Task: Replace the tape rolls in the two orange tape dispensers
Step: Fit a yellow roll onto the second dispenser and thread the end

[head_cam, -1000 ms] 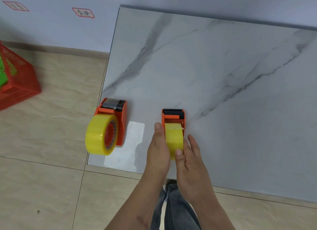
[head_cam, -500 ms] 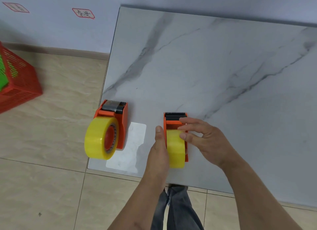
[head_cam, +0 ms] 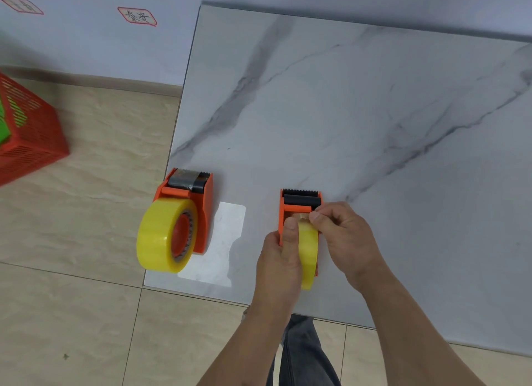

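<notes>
Two orange tape dispensers stand on the marble table near its front left corner. The left dispenser carries a fat yellow tape roll that overhangs the table edge. The right dispenser holds a narrower yellow roll. My left hand grips this dispenser and roll from the left, thumb on top of the roll. My right hand pinches the loose end of the tape at the top of the roll, just behind the black roller and toothed blade.
A red plastic basket with something green inside sits on the tiled floor at the far left. A white rectangular patch lies on the table between the dispensers. My legs show below the table's front edge. The wall runs along the back.
My right hand left the near side of the roll, went round to the dispenser's right, and now pinches the tape end. My left hand stays on the dispenser, thumb now on the roll.
</notes>
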